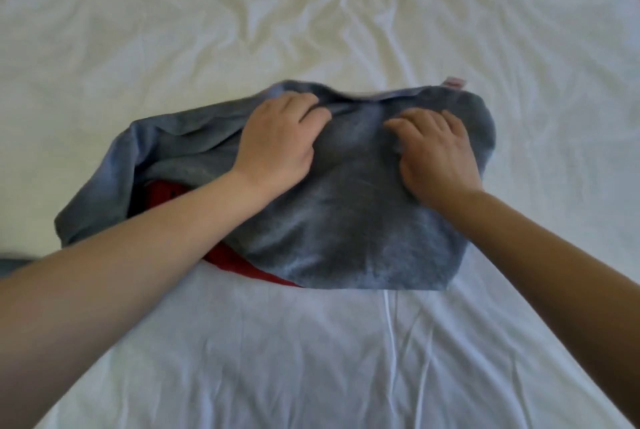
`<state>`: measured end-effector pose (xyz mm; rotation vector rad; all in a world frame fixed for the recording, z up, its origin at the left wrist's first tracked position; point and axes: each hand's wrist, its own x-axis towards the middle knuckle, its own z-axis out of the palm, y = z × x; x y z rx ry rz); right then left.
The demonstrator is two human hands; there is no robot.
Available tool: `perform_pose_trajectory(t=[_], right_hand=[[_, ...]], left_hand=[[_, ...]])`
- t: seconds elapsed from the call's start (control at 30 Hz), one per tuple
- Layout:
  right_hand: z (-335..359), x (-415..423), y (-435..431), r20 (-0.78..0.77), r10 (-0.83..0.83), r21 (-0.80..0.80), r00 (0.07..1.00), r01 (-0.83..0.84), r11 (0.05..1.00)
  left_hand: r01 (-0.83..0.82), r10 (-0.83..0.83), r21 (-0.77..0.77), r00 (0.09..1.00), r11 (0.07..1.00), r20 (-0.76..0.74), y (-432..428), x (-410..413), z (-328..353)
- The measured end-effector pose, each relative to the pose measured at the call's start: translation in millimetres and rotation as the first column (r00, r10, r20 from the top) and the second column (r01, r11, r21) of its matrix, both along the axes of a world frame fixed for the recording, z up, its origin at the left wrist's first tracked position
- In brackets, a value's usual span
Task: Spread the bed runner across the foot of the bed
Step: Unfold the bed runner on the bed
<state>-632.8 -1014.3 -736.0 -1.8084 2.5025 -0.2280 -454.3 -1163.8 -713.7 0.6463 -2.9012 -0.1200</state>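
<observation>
A grey-blue bed runner lies bunched and folded on the white sheet of the bed, with a red layer showing under its near left edge. My left hand grips a fold near the runner's far edge, fingers curled into the cloth. My right hand rests on top of the runner toward its right side, fingers bent and pressing into the fabric. A small pink label sticks out at the runner's far right corner.
The wrinkled white sheet stretches away on all sides of the runner. A dark patch shows at the left edge, beside my left forearm.
</observation>
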Motion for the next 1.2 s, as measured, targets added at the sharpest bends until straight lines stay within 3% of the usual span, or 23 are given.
perform_pose_trajectory(t=[0.2, 0.4, 0.53, 0.8, 0.97, 1.13, 1.2], right_hand=[[22, 70, 49, 0.056, 0.094, -0.055, 0.994, -0.091, 0.994], [26, 151, 96, 0.201, 0.219, -0.006, 0.955, -0.223, 0.975], [9, 167, 106, 0.117, 0.098, 0.203, 0.988, -0.120, 0.972], [-3, 158, 108, -0.147, -0.167, 0.181, 0.975, 0.193, 0.964], [-12, 153, 100, -0.253, -0.076, 0.192, 0.964, 0.127, 0.973], [-23, 145, 96, -0.360, -0.043, 0.120, 0.932, 0.092, 0.989], [-25, 133, 96, -0.357, 0.037, 0.103, 0.933, 0.000, 0.995]], left_hand=[[0.232, -0.232, 0.040, 0.973, 0.972, -0.010, 71, 64, 6], [0.420, -0.424, 0.059, 0.901, 0.906, 0.098, 104, 126, 0], [0.385, -0.375, 0.002, 0.898, 0.923, 0.228, 100, 138, -13], [0.308, -0.250, -0.162, 0.920, 0.937, 0.301, 94, 122, -12], [0.237, -0.207, -0.097, 0.946, 0.967, 0.251, 103, 123, -18], [0.074, -0.086, 0.086, 0.985, 0.994, 0.152, 117, 129, -32], [0.057, -0.079, 0.143, 0.985, 0.988, 0.152, 121, 127, -32]])
